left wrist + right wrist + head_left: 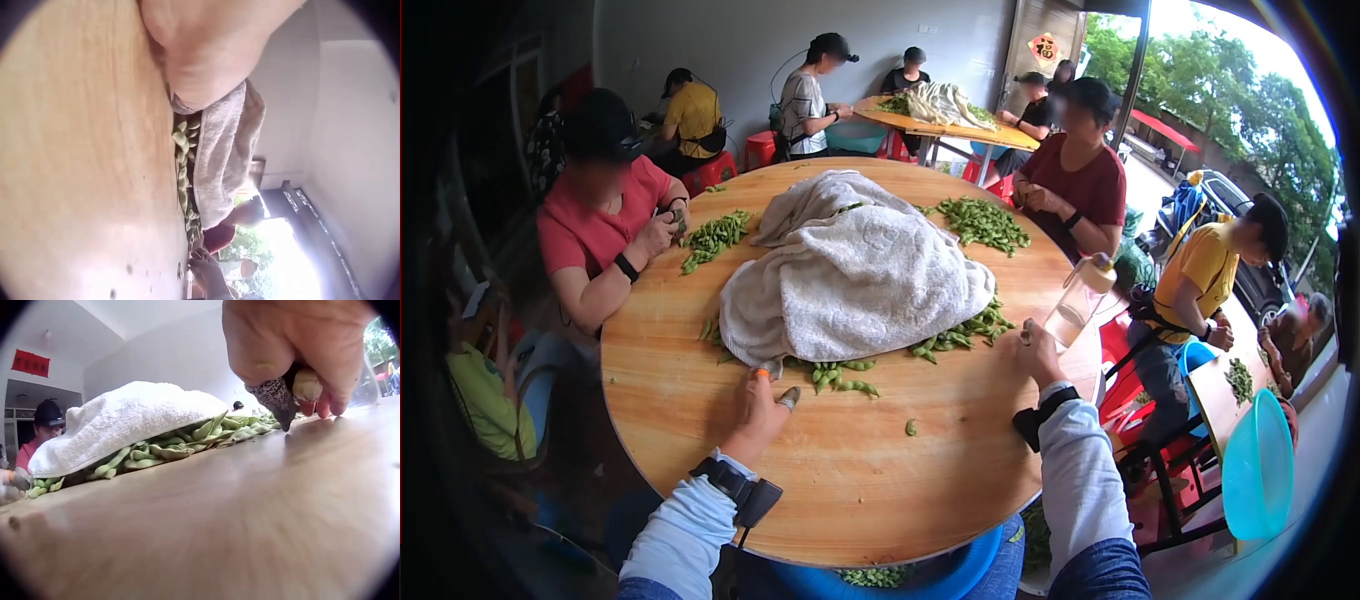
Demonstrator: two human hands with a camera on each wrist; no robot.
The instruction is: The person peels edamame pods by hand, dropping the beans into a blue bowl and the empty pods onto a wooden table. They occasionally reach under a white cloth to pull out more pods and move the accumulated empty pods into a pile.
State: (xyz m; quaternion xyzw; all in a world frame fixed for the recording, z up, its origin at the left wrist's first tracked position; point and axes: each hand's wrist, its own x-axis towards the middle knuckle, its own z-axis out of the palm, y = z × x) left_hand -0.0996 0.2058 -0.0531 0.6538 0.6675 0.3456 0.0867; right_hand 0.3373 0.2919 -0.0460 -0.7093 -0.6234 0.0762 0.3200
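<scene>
A white towel (850, 280) lies over a heap of green soybean pods (187, 440) on the round wooden table (880, 500). My left hand (758, 415) rests by the towel's near left corner, thumb apart from the fingers. That thumb wears a dark cover, and orange shows at one finger. In the left wrist view, the fingers are mostly hidden behind the hand. My right hand (1040, 355) stands fingertips-down on the tabletop, right of the towel, loosely bent. Its thumb has a dark knitted cover (275, 400). Right beside it is a clear bottle (1080, 305).
A person in red (605, 220) sits left, another in dark red (1085, 165) right, each near a pod pile. One loose pod (911, 427) lies in front of me. A blue basin (940, 570) with beans sits below the table's near edge. Others work at further tables.
</scene>
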